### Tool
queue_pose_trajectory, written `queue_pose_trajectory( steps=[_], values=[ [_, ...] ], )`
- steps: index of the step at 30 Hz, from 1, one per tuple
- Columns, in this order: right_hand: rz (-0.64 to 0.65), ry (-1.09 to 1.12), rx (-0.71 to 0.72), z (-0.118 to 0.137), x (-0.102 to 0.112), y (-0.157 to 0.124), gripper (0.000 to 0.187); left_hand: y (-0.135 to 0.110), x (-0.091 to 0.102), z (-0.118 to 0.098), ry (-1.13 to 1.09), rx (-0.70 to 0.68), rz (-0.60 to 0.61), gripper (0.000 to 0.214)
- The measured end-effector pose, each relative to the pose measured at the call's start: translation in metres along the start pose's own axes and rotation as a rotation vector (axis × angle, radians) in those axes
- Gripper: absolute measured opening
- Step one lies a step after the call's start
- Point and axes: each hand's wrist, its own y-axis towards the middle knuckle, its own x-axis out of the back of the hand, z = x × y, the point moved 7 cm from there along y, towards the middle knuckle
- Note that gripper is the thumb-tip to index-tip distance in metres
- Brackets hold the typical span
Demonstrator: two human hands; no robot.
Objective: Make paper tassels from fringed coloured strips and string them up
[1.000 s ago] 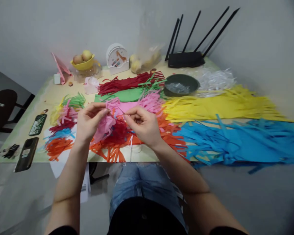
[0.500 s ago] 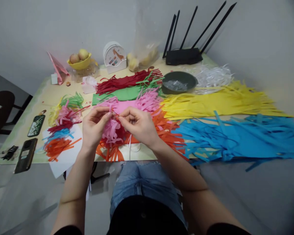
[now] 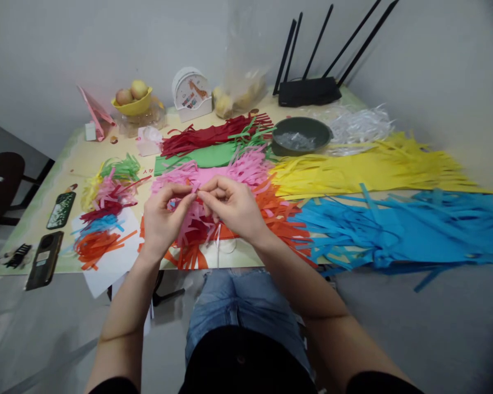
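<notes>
In the head view, your left hand [image 3: 168, 216] and your right hand [image 3: 233, 207] were close together in the middle, just above the table [image 3: 77, 172]. Your left thumb and finger were pinched together, and they had hold of a pink bunch [image 3: 194, 219]. It hung down right under your fingertips. Your right thumb and finger were pinched together too, at the top of the bunch. The bit between them was too small to tell what it was.

From your hands, a pink sheet [image 3: 213, 173] lay at 12 o'clock, then a green sheet [image 3: 207, 157], then a red sheet [image 3: 211, 135]. A yellow sheet [image 3: 365, 172] was at 3 o'clock, and a blue sheet [image 3: 427, 235] was just below it. Orange strips [image 3: 285, 224] were between your right hand and the blue one. A dark bowl [image 3: 302, 134] sat at 2 o'clock, with white strips [image 3: 363, 125] just beside it. At 9 o'clock you had little piles in green, yellow, pink, red, blue and orange [image 3: 97, 247]. Two phones [image 3: 61, 210] lay past them, and a fruit bowl [image 3: 133, 105] stood at 11 o'clock.
</notes>
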Motion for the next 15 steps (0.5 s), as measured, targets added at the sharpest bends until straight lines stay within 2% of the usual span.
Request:
queue_pose_trajectory(
  steps=[4, 5, 7, 9, 11, 13, 15],
  values=[
    [0.131, 0.231, -0.096, -0.018, -0.001, 0.007, 0.052, -0.003, -0.007, -0.011, 0.270, -0.198, 0.111, 0.003],
    [0.170, 0.233, -0.122, -0.021, -0.002, 0.007, 0.053, -0.004, -0.009, -0.013, 0.318, -0.249, 0.144, 0.004],
    [0.186, 0.154, -0.133, -0.026, 0.002, 0.007, 0.041, -0.007, -0.016, -0.012, 0.398, -0.327, 0.217, 0.009],
    [0.129, 0.021, -0.080, -0.026, 0.008, 0.007, 0.028, -0.012, -0.024, -0.007, 0.455, -0.337, 0.278, 0.014],
    [0.023, -0.034, -0.013, -0.023, 0.015, 0.008, 0.022, -0.017, -0.033, -0.001, 0.477, -0.290, 0.334, 0.014],
    [-0.137, 0.100, 0.030, -0.020, 0.027, 0.008, 0.023, -0.022, -0.043, 0.008, 0.469, -0.215, 0.434, 0.012],
    [-0.325, 0.340, 0.079, -0.020, 0.044, 0.008, 0.030, -0.023, -0.050, 0.021, 0.422, -0.144, 0.609, 0.011]
  ],
)
